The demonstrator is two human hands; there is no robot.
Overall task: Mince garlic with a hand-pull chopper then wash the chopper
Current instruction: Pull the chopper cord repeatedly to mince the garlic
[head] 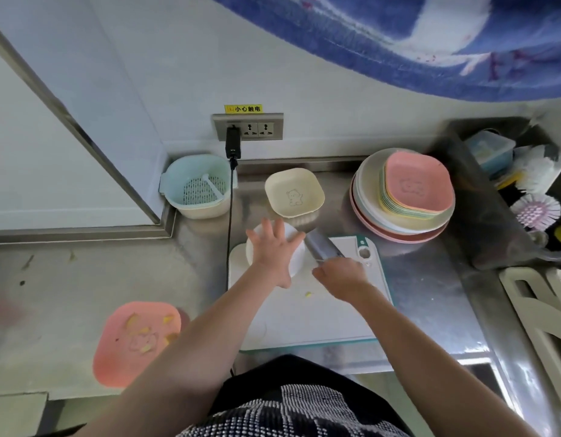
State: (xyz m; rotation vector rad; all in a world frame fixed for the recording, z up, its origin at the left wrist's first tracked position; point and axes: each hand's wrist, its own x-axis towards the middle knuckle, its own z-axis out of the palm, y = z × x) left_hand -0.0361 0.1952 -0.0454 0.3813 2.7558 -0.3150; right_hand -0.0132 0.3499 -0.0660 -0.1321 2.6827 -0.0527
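A round white chopper (296, 258) stands on the far left part of the white cutting board (320, 313). My left hand (273, 247) lies over its top with fingers spread straight. My right hand (339, 274) grips the handle of a knife whose wide grey blade (321, 247) points up and left, next to the chopper. One small yellowish garlic bit (308, 294) lies on the board below my hands. What is inside the chopper is hidden by my left hand.
A pink plate (137, 342) with garlic scraps sits at the front left. A cream bowl (294, 193), a blue strainer basket (197, 190) and a stack of plates (402, 197) stand behind the board. A black cable (230, 234) hangs from the wall socket. The sink (525, 197) with brushes is at right.
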